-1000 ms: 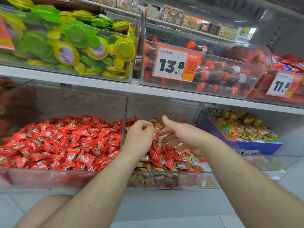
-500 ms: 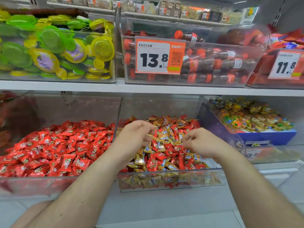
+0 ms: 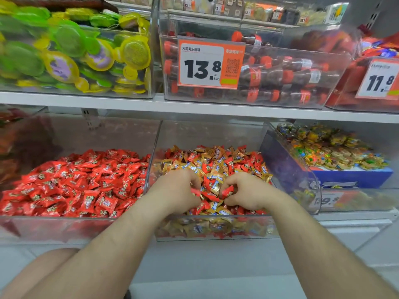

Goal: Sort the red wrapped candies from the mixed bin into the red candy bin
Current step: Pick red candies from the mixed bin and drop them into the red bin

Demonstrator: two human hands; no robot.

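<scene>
Reaching into the mixed bin (image 3: 216,236), a clear plastic tub with a low front wall, both hands sit side by side on its heap of red and gold foil-wrapped candies. The right hand (image 3: 244,193) has its grip narrowed to a pinch on a red wrapped candy (image 3: 227,192), whose long axis tilts up and to the right, one twisted end pointing toward the left hand (image 3: 177,190). That hand's fingers curl down into the pile; one cannot tell whether its grip holds anything. Just left of the mixed bin, sharing a wall, the red candy bin (image 3: 64,228) is filled with glossy, crinkled red pillow-shaped wrappers only. Right of the mixed bin a third clear bin (image 3: 311,190) holds multicoloured sweets. On the shelf (image 3: 129,102) above the mixed bin stands a tub with an orange price tag (image 3: 210,64).
</scene>
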